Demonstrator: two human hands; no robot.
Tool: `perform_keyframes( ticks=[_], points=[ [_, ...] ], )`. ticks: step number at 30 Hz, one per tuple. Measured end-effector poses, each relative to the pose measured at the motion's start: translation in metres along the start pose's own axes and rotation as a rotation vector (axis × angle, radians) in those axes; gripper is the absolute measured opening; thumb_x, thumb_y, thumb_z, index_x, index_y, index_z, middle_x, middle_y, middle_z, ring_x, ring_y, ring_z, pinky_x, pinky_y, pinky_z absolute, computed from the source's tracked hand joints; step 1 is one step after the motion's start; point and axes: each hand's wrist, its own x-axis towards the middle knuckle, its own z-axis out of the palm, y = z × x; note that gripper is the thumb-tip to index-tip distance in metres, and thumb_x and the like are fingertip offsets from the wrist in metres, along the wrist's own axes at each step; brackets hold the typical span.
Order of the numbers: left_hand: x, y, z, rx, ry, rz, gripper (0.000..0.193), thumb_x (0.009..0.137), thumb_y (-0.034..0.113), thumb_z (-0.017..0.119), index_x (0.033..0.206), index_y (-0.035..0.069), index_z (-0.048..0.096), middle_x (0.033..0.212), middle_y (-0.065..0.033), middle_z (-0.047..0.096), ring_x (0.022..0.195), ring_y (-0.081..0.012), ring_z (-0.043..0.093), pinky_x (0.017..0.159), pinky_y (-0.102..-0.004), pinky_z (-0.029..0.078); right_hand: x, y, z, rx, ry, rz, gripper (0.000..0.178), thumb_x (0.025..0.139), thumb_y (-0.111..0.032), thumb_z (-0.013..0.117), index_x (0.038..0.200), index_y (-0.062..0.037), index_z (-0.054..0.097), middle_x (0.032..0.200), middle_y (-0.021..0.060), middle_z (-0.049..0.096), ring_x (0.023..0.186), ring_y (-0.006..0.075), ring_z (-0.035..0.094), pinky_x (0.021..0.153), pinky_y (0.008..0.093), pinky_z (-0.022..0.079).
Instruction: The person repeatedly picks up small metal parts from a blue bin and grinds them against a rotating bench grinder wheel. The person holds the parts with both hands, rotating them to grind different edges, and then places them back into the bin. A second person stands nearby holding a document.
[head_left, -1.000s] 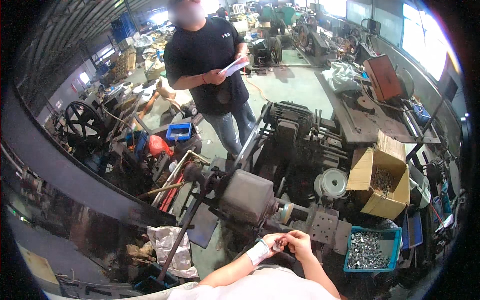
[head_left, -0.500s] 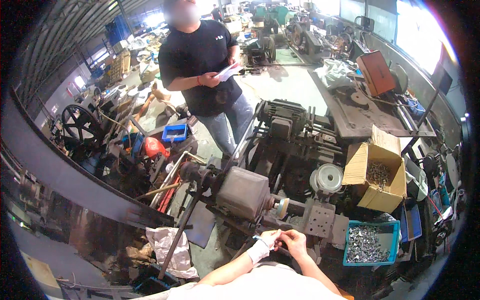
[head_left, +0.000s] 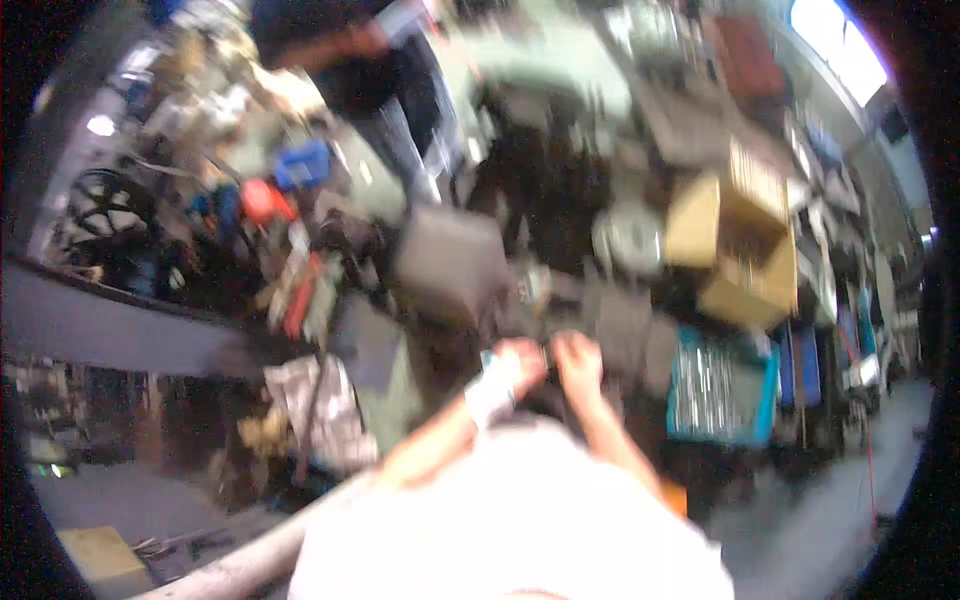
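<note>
Dark machinery (head_left: pixel 545 165) faces you. Your left hand (head_left: pixel 520 365) and right hand (head_left: pixel 577 362) curl close; blurred, their grip cannot be told. Judge small silvery metal pieces (head_left: pixel 704 385) light, stiff; pinch edges.

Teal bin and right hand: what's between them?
In the head view, a dark grey machine plate lies between the right hand and the teal bin; blur hides anything small on it.

Table (head_left: pixel 675 125): dark top, upper right, blurred; a reddish-brown panel (head_left: pixel 748 55) stands tilted on it.
Teal crate (head_left: pixel 771 392): silvery metal pieces (head_left: pixel 705 380) inside, streaked by blur.
Floor (head_left: pixel 540 48): pale green-grey.
</note>
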Motion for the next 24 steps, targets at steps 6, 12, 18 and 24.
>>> perform_keyframes(
  ticks=[6,12,18,24],
  points=[
    [0.013,0.001,0.002,-0.669,0.158,-0.745,0.014,0.077,0.015,0.059,0.081,0.002,0.061,0.064,-0.0007,0.059,0.055,-0.0054,0.051,0.049,-0.0209,0.042,0.003,-0.028,-0.003,0.715,-0.075,0.665,0.011,0.077,-0.008,0.059,0.077,0.0028,0.059,0.058,0.0017,0.054,0.041,0.0034,0.040,0.035,0.0175,0.027],
    [0.016,-0.006,0.001,-0.613,0.130,-0.712,0.010,0.077,0.013,0.056,0.075,0.003,0.060,0.060,0.0018,0.056,0.046,-0.0033,0.045,0.040,-0.0205,0.035,0.003,-0.017,0.008,0.603,-0.041,0.614,0.013,0.077,-0.010,0.059,0.076,0.0032,0.060,0.058,0.0015,0.054,0.045,0.0049,0.044,0.040,0.0204,0.033],
    [0.025,-0.024,0.012,-0.687,0.298,-0.659,0.018,0.078,0.018,0.058,0.072,0.001,0.059,0.058,0.0016,0.054,0.046,-0.0048,0.043,0.040,-0.0219,0.033,0.008,0.014,0.031,0.531,0.014,0.576,0.016,0.076,-0.013,0.059,0.074,0.0027,0.061,0.055,0.0021,0.054,0.044,0.0064,0.045,0.040,0.0222,0.034],
    [0.030,-0.026,0.012,-0.779,0.260,-0.997,0.020,0.078,0.018,0.058,0.070,0.001,0.059,0.059,-0.0014,0.055,0.049,-0.0086,0.045,0.044,-0.0247,0.035,0.023,0.008,0.037,0.360,0.006,0.636,0.013,0.075,-0.010,0.060,0.073,0.0026,0.060,0.057,0.0019,0.055,0.043,0.0054,0.043,0.037,0.0203,0.033]
  ],
)
